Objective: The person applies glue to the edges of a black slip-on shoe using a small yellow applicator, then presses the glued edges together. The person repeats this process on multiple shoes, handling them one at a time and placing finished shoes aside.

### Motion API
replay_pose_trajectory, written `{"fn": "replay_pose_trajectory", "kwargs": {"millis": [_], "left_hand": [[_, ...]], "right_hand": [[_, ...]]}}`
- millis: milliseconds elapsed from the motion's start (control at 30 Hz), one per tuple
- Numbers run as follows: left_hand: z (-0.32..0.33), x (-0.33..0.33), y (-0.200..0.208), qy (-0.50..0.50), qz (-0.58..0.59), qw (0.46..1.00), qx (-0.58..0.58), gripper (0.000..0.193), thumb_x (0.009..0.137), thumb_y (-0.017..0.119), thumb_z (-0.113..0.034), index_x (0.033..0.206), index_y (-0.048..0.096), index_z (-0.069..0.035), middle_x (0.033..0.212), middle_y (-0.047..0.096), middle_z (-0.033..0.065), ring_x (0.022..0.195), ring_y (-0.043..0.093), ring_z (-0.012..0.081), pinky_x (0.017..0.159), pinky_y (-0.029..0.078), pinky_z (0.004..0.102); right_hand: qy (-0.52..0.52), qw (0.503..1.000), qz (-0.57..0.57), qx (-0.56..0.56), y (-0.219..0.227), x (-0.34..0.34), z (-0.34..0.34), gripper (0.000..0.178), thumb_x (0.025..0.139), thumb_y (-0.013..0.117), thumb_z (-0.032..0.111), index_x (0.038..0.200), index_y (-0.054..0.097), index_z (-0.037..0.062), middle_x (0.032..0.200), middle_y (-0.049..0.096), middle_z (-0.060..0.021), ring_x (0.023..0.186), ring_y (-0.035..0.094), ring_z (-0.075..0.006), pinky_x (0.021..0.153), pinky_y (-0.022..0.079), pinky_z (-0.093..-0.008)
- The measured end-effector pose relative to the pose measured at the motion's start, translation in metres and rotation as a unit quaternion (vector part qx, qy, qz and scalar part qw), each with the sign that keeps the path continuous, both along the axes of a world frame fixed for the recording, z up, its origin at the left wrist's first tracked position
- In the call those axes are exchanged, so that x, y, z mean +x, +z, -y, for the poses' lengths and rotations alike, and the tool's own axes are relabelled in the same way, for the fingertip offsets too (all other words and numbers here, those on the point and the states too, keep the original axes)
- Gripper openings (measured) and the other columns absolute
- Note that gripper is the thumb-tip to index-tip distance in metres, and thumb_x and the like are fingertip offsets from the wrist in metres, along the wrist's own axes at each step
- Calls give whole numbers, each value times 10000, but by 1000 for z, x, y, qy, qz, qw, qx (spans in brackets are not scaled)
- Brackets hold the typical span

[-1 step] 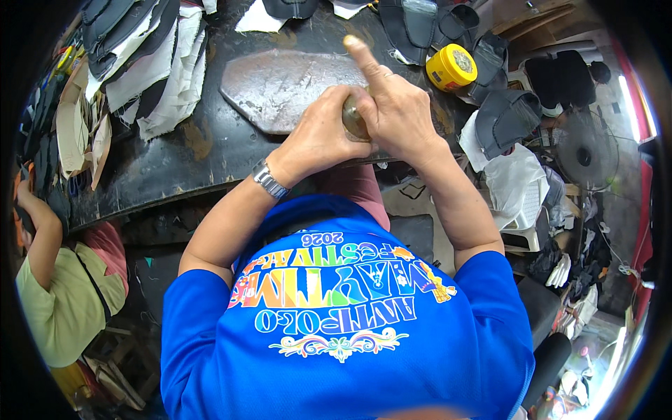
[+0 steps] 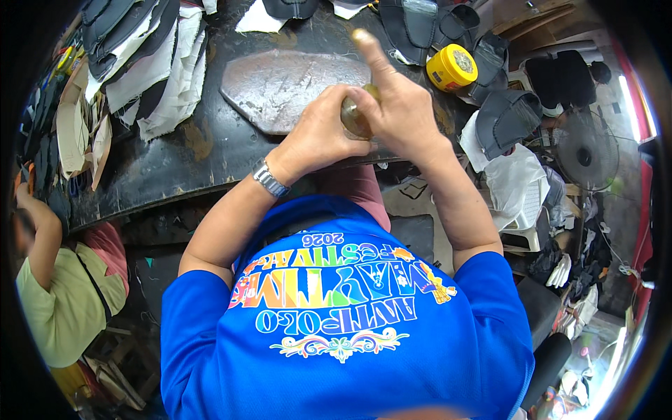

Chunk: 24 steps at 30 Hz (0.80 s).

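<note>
My left hand (image 2: 316, 127) is wrapped round a rounded, shiny olive-brown thing (image 2: 355, 119), perhaps a bottle or jar, at the table's near edge. My right hand (image 2: 404, 112) closes over its other side, thumb across the top. The right index finger stretches away from me, with a yellowish tip. The other right fingers are mostly hidden. Just beyond my left hand lies a flat, many-sided grey-brown slab (image 2: 280, 87), bare and worn on top.
Black shoe uppers with white lining (image 2: 157, 77) are piled at left. A yellow tub (image 2: 451, 68) and more uppers (image 2: 507, 122) lie at right. A co-worker's arm (image 2: 43, 220) reaches in at far left. A fan (image 2: 584, 150) and white plastic stool (image 2: 525, 203) stand right.
My right hand has shifted slightly to the right, its index finger tilting away and rightward, and a little more of the olive-brown thing shows. The left hand looks still.
</note>
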<state>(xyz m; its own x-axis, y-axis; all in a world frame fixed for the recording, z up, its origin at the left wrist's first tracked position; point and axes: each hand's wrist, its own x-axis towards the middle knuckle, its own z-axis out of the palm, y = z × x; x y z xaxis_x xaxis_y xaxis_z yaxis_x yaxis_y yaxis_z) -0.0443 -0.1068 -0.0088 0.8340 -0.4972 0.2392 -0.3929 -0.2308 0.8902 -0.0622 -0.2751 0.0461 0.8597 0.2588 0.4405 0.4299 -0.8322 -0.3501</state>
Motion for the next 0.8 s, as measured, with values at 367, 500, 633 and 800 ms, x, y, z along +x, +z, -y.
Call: {"fn": "replay_pose_trajectory", "kwargs": {"millis": [367, 500, 633, 800], "left_hand": [[-6, 10, -15, 29, 5, 999, -33, 756, 613, 911, -289, 1227, 583, 6, 1165, 652, 197, 1083, 663, 334, 941, 529, 397], [-8, 15, -20, 71, -20, 995, -65, 743, 611, 918, -275, 1218, 587, -5, 1140, 663, 180, 1048, 679, 312, 910, 547, 390], [-12, 16, -29, 70, -22, 993, -96, 750, 610, 926, -272, 1226, 587, -10, 1138, 663, 159, 1051, 677, 273, 917, 547, 380], [-11, 16, -37, 64, -46, 989, -127, 764, 612, 934, -268, 1243, 586, -15, 1161, 660, 135, 1073, 667, 246, 935, 542, 365]], "right_hand": [[69, 974, 123, -178, 3, 12, 12, 299, 896, 704, 358, 916, 711, 60, 1228, 618, -138, 1213, 527, -326, 1030, 391, -524], [36, 961, 153, -226, -11, 1, -2, 293, 897, 702, 280, 1118, 707, 88, 1478, 484, -132, 1394, 392, -342, 1112, 287, -611], [55, 994, 43, -82, -27, -4, 1, 433, 923, 683, 131, 1353, 648, 168, 1578, 406, -104, 1480, 316, -343, 1189, 262, -532], [53, 993, 23, 105, -47, -6, 5, 350, 876, 752, 114, 1224, 743, 155, 1480, 506, -86, 1460, 355, -314, 1182, 297, -452]]}}
